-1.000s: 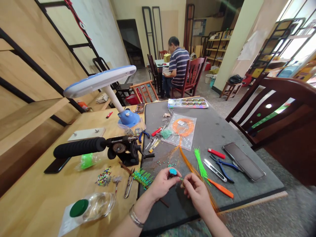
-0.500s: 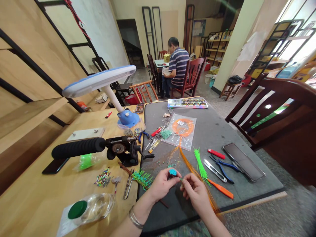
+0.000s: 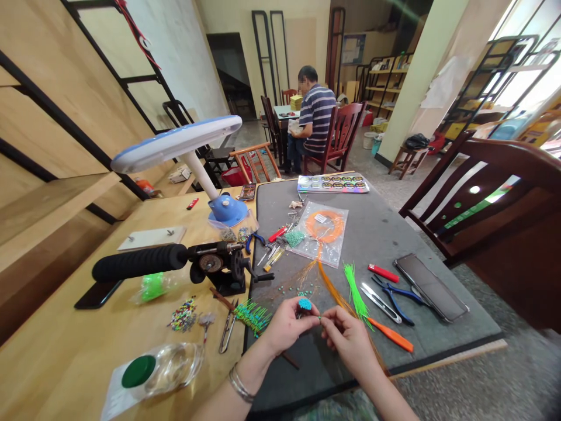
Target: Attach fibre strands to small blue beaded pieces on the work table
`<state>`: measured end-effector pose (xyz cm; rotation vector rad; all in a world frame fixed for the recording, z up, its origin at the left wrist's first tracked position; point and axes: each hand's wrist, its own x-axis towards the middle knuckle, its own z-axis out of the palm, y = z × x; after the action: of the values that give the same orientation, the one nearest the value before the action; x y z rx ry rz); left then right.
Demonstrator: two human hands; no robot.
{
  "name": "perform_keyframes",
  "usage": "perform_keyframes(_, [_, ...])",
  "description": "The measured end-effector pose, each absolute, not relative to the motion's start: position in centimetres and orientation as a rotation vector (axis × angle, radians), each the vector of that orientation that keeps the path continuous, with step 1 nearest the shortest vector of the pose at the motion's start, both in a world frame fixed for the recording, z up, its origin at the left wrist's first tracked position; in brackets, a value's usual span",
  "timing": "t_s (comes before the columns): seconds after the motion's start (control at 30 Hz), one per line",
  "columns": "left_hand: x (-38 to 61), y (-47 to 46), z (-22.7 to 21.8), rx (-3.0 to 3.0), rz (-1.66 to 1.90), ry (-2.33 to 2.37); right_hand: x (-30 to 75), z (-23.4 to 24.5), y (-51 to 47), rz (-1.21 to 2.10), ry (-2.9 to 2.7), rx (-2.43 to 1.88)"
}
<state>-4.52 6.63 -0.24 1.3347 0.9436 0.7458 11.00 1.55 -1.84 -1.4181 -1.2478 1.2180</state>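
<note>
My left hand (image 3: 283,328) is closed, with a round turquoise bead-like cluster (image 3: 305,304) showing above its curled fingers. A thin green strand (image 3: 320,318) runs from the left thumb to my right hand (image 3: 344,332), which pinches its end; the fingertips of both hands nearly meet. Beside the left wrist lies a brown stick (image 3: 223,299) carrying a row of green strands with turquoise heads (image 3: 253,316). Long orange fibres (image 3: 329,283) pass behind and under my right hand. Loose turquoise beads (image 3: 302,292) are scattered on the grey mat just beyond the hands.
Right of my hands lie bright green strands (image 3: 356,292), thread snips (image 3: 380,303), blue-handled pliers (image 3: 397,301), an orange-handled tool (image 3: 392,338) and a phone (image 3: 432,286). A black crank device (image 3: 219,266) stands left, near a lamp (image 3: 228,209) and a green-lidded jar (image 3: 138,372). Someone sits at a far table.
My hands have drawn slightly closer together, and less of the green strand shows between them. The turquoise cluster has shifted a little to the left.
</note>
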Motion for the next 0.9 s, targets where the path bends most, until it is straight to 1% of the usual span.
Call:
perform_keyframes(0.27, [-4.3, 6.7, -0.5, 1.413, 0.755, 0.916, 11.9, -1.8, 1.8, 1.246, -1.441, -1.465])
perform_keyframes(0.53, [-4.0, 6.5, -0.5, 1.510, 0.639, 0.960, 12.4, -1.8, 1.9, 1.065, -1.693, -1.514])
perform_keyframes(0.67, [-4.3, 6.9, -0.6, 1.451, 0.667, 0.982, 12.7, -1.9, 1.8, 1.001, -1.715, -1.527])
perform_keyframes(0.77, [-5.0, 7.4, -0.5, 1.419, 0.776, 1.036, 12.7, -2.1, 1.8, 1.061, -1.617, -1.518])
perform_keyframes(0.9, [-5.5, 7.8, -0.5, 1.514, 0.865, 1.173, 12.5, -2.7, 1.7, 1.309, -1.374, -1.467])
